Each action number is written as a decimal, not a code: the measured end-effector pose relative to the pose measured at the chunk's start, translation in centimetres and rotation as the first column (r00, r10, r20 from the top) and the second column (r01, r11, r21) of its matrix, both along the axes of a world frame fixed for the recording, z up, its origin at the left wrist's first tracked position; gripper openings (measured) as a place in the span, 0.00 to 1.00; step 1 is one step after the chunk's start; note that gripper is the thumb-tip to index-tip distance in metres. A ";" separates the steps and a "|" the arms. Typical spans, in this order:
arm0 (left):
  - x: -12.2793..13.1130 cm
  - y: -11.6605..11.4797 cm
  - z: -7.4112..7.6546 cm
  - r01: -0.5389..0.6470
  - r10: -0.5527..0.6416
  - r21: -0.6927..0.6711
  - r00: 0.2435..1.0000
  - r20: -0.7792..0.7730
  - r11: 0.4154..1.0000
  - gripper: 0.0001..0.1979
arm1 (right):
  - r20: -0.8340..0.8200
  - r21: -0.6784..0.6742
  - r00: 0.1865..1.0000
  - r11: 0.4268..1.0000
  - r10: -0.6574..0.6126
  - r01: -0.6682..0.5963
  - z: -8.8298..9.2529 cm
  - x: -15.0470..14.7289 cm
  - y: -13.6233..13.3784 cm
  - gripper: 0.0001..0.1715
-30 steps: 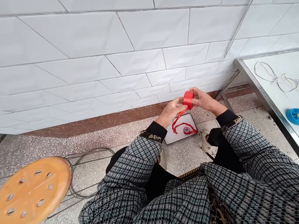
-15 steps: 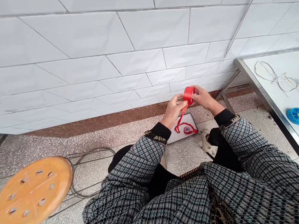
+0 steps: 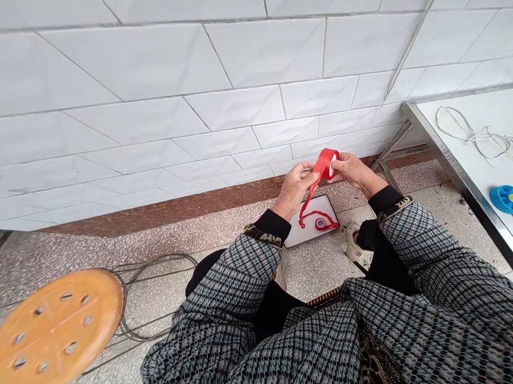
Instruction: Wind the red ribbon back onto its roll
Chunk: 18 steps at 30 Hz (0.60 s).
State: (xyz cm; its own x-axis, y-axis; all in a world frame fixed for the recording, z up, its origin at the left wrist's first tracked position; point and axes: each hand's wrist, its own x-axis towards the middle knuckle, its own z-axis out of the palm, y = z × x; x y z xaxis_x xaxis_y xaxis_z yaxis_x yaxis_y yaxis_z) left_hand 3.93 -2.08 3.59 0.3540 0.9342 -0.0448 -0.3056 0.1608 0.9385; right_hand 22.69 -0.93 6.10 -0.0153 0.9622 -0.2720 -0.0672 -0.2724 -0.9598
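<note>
My right hand (image 3: 352, 169) grips a red ribbon roll (image 3: 327, 163) held up in front of the tiled wall. Beside it, my left hand (image 3: 295, 185) pinches the red ribbon strand (image 3: 308, 199) where it leaves the roll. The strand hangs down and curls onto a white board (image 3: 302, 234) lying on the floor. A small red spool (image 3: 321, 223) sits on that board, with the ribbon looping round it. Both arms are in checked sleeves.
An orange round stool (image 3: 49, 327) with a wire frame stands at the lower left. A metal-edged white table (image 3: 478, 146) at the right carries loose cords (image 3: 474, 134) and a blue reel (image 3: 505, 199). A shoe (image 3: 354, 246) rests on the speckled floor.
The roll has been raised slightly and turned, so its white core now faces right. My left hand has slid a little up along the strand.
</note>
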 end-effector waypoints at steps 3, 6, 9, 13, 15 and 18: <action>-0.2 0.2 0.0 -0.003 0.003 -0.043 1.000 0.015 0.999 0.19 | 0.010 -0.004 1.000 1.000 -0.003 0.003 0.1 0.0 0.0 0.11; -0.4 0.3 0.0 0.030 -0.029 -0.072 1.000 0.008 0.997 0.17 | 0.055 0.027 0.998 0.999 -0.027 0.025 0.0 0.0 0.2 0.11; -0.7 0.1 0.0 0.130 -0.130 -0.052 0.991 0.004 0.990 0.18 | 0.076 0.079 0.992 0.993 -0.097 0.091 0.1 0.5 0.6 0.11; -1.7 -0.5 -0.1 0.277 -0.278 -0.033 0.960 -0.034 0.960 0.20 | 0.065 0.104 0.975 0.973 -0.213 0.206 0.6 2.6 1.5 0.08; -3.1 -0.5 -0.4 0.326 -0.326 -0.021 0.937 -0.127 0.945 0.20 | 0.059 0.126 0.950 0.946 -0.308 0.299 0.9 4.4 2.0 0.06; -7.1 -0.4 -1.9 0.475 -0.454 -0.050 0.799 -0.393 0.879 0.21 | 0.032 0.195 0.885 0.871 -0.464 0.450 1.4 8.1 2.7 0.07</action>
State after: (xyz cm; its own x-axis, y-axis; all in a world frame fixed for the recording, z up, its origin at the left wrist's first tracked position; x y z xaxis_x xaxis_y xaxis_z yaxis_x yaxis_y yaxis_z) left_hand -3.19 -2.47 1.72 0.7100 0.6664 -0.2274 0.1780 0.1425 0.9736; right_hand 30.75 1.73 7.49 0.4518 0.8886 -0.0794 -0.0679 -0.0544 -0.9962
